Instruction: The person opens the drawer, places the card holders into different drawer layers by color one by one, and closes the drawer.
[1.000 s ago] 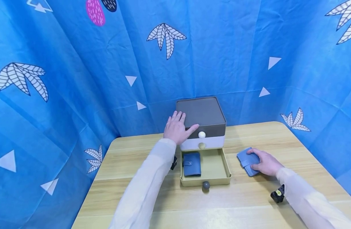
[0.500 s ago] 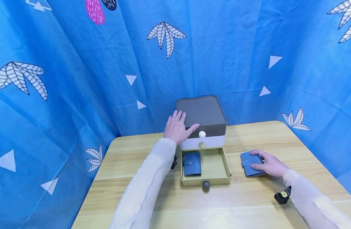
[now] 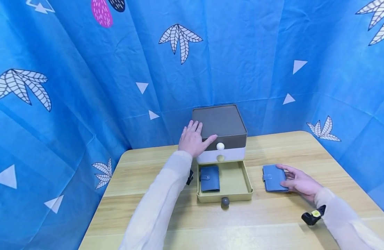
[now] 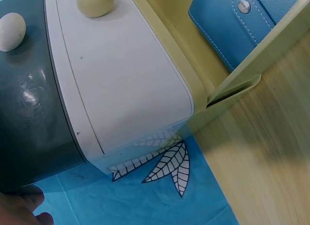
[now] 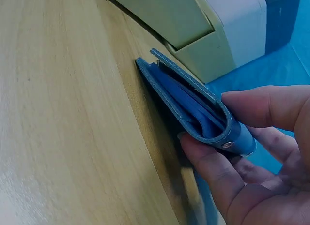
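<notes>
In the head view my left hand [image 3: 194, 139] rests on the near left corner of a small drawer box [image 3: 221, 119], its fingers spread over the dark grey lid. The bottom drawer [image 3: 238, 177], olive-yellow, is pulled out, and a blue snap wallet [image 3: 210, 178] lies in its left part. To the right of the box, my right hand [image 3: 301, 182] pinches a second blue wallet [image 3: 273, 177] by its right edge. In the right wrist view, that wallet [image 5: 189, 101] is folded, with the thumb on one face and fingers on the other.
The wooden table [image 3: 141, 180] spreads out around the box. A blue patterned curtain [image 3: 242, 62] hangs close behind and at both sides. A dark knob [image 3: 225, 201] sticks out from the drawer front, with small wrist cameras [image 3: 313, 216] under the sleeves.
My right hand has shifted slightly right and turned its wallet from a slant to nearly square with the table. My left hand, the box and the drawer have stayed put.
</notes>
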`<state>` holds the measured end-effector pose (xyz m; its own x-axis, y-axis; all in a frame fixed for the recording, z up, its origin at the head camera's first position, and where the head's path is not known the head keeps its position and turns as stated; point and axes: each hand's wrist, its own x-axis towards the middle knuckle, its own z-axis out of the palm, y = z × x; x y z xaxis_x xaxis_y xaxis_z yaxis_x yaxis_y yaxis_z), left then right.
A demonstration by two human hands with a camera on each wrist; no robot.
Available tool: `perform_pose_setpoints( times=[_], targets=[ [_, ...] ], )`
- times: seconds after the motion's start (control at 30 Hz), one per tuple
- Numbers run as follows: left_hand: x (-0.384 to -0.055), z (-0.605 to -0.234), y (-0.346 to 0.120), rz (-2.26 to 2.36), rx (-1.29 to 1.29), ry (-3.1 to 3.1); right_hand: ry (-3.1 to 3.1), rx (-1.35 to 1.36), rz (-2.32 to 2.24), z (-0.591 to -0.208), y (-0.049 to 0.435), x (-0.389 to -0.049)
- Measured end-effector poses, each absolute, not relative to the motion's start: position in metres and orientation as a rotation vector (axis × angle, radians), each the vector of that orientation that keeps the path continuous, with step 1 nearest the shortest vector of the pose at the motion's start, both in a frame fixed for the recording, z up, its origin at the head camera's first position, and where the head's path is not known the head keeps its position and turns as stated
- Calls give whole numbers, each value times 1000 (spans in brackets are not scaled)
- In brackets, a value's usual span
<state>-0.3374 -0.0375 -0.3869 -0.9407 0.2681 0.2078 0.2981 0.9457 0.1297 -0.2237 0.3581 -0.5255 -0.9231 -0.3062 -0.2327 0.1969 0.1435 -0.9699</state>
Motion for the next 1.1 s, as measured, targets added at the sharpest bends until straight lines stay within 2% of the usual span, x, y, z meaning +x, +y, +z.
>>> perform_pose_setpoints(
  times=[0.53, 1.1],
  targets=[
    [-338, -387, -38, -242, -428, -2909, 1928, -185, -2000, -519, 356, -220],
    [-338, -387, -39, -260, -443, -2895, 2043, -510, -2062, -473, 320, -212]
  ],
)
